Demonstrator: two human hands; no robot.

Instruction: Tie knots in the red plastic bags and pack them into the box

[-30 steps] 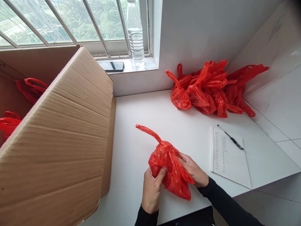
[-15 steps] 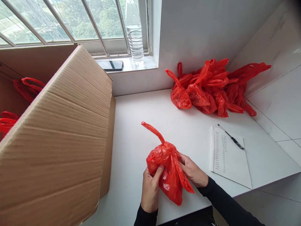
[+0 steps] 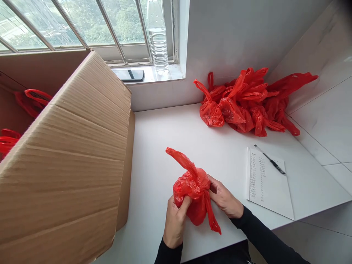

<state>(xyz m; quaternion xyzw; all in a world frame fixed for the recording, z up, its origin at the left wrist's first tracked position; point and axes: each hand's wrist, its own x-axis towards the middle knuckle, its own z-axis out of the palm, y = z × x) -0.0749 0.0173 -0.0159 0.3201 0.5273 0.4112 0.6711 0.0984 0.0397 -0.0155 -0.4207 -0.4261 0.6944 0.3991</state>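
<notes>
Near the front of the white table, a knotted red plastic bag [image 3: 195,187] is held between both my hands. Two twisted handle ends stick out of it, one up to the left and one down to the right. My left hand [image 3: 176,220] grips its left side, the thumb pressed on the front. On the right side, my right hand [image 3: 224,198] holds the bag with its fingers partly hidden behind the plastic. What the bag contains cannot be seen.
A large cardboard box [image 3: 74,161] with red bags inside stands at left. Several red bags [image 3: 242,106] are heaped against the wall. A written notepad [image 3: 271,190] with a pen [image 3: 272,161] lies right. A phone [image 3: 129,75] and water bottle [image 3: 158,47] occupy the windowsill.
The bag has been turned and tilted in my hands. Its lower part now looks shorter, and its right handle end hangs lower and further left. Both hands keep their hold.
</notes>
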